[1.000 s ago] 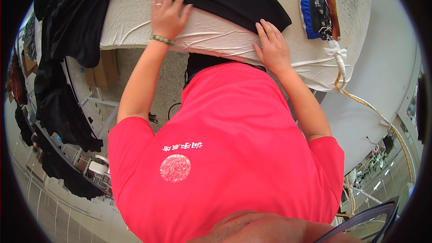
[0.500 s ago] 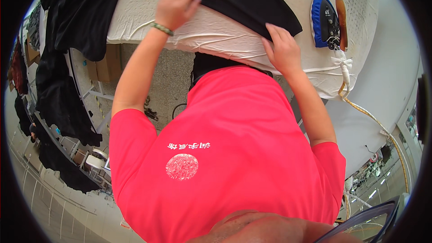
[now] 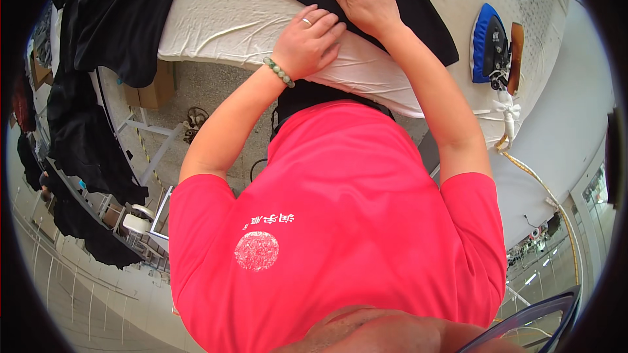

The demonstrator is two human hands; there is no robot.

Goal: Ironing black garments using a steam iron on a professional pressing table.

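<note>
A piece of black fabric (image 3: 418,19) lies along the padded white-covered ironing table (image 3: 222,13), its near edge running slantwise toward the right. My right hand (image 3: 366,0) rests flat on that cloth, palm down with the fingers spread. Beside it and nearer to me, my left hand (image 3: 307,42) lies at the cloth's near edge, partly over the white cover. Its fingers are loosely bent, with the thumb apart from them, and no grip on the fabric shows. An iron (image 3: 495,46) with a blue rim and brown handle stands to the right.
A white-wrapped cord and hose (image 3: 523,167) run from the iron down the right side. More black cloth (image 3: 124,26) hangs over the table's left end. Below are a cardboard box (image 3: 154,88) and a metal frame (image 3: 157,132).
My left hand has moved right and nearer along the fabric's edge. My right hand has moved left and farther away, from the near corner to the middle of the cloth.
</note>
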